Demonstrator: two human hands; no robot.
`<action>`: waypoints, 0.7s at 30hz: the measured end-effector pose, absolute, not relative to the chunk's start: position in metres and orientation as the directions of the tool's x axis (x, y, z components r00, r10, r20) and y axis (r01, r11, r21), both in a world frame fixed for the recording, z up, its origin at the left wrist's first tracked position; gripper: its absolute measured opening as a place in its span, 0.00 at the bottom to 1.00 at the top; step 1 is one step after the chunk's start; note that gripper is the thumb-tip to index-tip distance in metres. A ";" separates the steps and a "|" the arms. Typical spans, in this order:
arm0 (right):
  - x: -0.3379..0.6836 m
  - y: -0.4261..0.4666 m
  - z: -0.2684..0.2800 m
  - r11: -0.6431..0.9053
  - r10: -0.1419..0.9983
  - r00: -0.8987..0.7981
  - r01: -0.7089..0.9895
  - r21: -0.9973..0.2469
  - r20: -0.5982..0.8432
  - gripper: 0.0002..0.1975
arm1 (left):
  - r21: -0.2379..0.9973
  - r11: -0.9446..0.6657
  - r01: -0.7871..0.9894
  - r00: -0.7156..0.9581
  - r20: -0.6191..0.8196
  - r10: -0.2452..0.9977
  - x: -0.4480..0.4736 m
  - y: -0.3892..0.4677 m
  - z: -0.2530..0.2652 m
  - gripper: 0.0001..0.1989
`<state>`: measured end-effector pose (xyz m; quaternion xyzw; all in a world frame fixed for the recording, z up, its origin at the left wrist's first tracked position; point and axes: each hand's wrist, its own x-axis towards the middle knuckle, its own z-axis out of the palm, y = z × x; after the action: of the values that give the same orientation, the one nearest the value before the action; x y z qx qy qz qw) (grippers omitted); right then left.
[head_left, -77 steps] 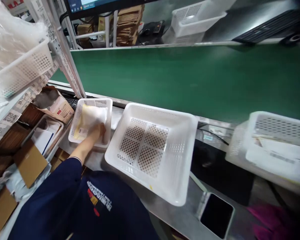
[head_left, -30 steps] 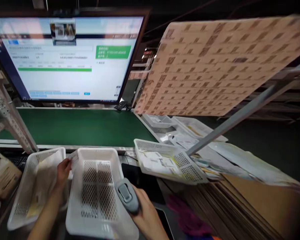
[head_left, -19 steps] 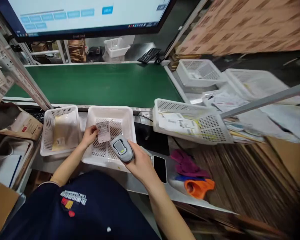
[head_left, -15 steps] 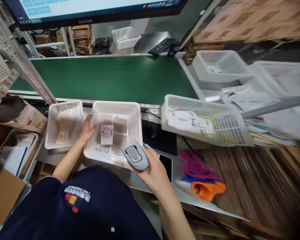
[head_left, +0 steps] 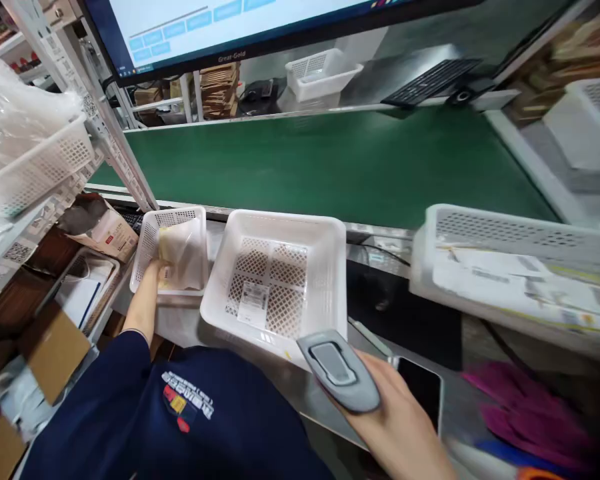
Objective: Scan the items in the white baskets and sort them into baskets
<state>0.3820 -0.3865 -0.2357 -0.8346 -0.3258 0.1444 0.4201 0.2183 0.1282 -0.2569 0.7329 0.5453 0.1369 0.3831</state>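
Small white basket on tabletop: left hand inside, at a pale packet; grip cannot be told. Just right, larger basket, paper label lying on its mesh floor. Right hand gripping grey scanner by larger basket's near right corner.

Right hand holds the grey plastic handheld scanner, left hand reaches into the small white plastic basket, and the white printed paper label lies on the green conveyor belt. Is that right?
Not quite: the place given for the white printed paper label is wrong. The head view shows it inside the large, middle white plastic basket. The rest stands.
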 end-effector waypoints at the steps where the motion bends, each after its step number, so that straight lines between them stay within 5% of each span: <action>1: 0.381 -0.373 -0.226 -0.396 0.713 0.699 0.460 -0.795 0.049 0.28 | 0.748 -0.056 0.661 0.384 -0.274 0.882 0.220 0.128 -0.254 0.22; 5: 0.377 -0.318 -0.181 -0.268 0.859 0.507 0.562 -0.782 0.069 0.38 | 0.867 0.064 0.494 0.504 -0.346 0.791 0.228 0.132 -0.225 0.17; 14: 0.374 -0.233 -0.094 -0.112 0.982 0.169 0.874 -0.474 0.079 0.47 | 0.998 0.005 0.063 0.633 -0.044 0.773 0.257 0.088 -0.133 0.24; 17: 0.376 -0.243 -0.087 -0.102 0.985 0.151 0.902 -0.419 0.086 0.48 | 0.999 0.022 0.038 0.690 -0.042 0.722 0.278 0.054 -0.126 0.27; 21: 0.396 -0.301 -0.082 -0.189 0.957 0.273 0.846 -0.498 0.100 0.49 | 0.981 -0.053 0.186 0.792 -0.117 0.599 0.297 0.012 -0.138 0.28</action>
<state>0.3962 -0.3008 -0.0824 -0.7621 -0.5914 0.1176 0.2357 0.2974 0.0122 -0.1379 0.7069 0.2774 0.1640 0.6297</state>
